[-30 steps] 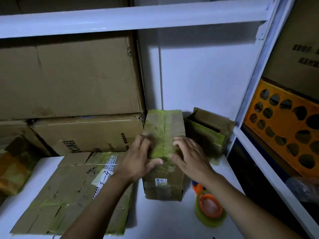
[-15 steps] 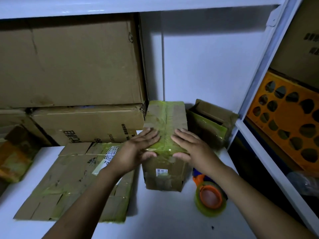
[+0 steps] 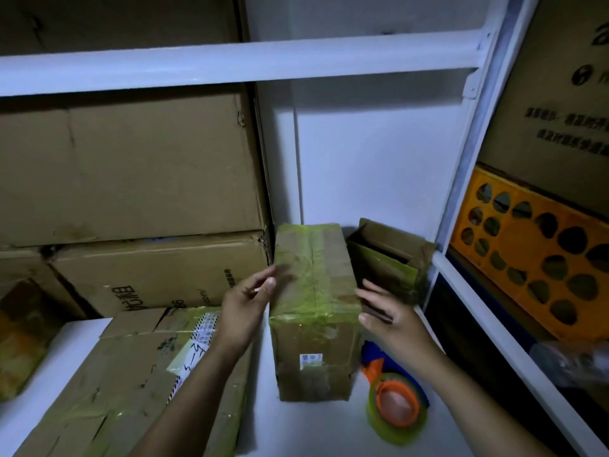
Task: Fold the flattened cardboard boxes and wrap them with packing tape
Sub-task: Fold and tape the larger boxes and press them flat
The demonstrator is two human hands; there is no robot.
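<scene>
On the white shelf [image 3: 316, 433], left hand [image 3: 247, 308] and right hand [image 3: 389, 321] flank the tape-glossed box [image 3: 313, 291], fingers [image 3: 370, 293] loose.

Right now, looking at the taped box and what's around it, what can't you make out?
Head view only:
- Label on the taped box: print too small.
- Open box behind it: inside hidden by its front wall, dark.
- Left hand: blurred, contact with the box unclear.
- Flat cardboard: covered by the left forearm, cut off at the bottom edge.
</scene>
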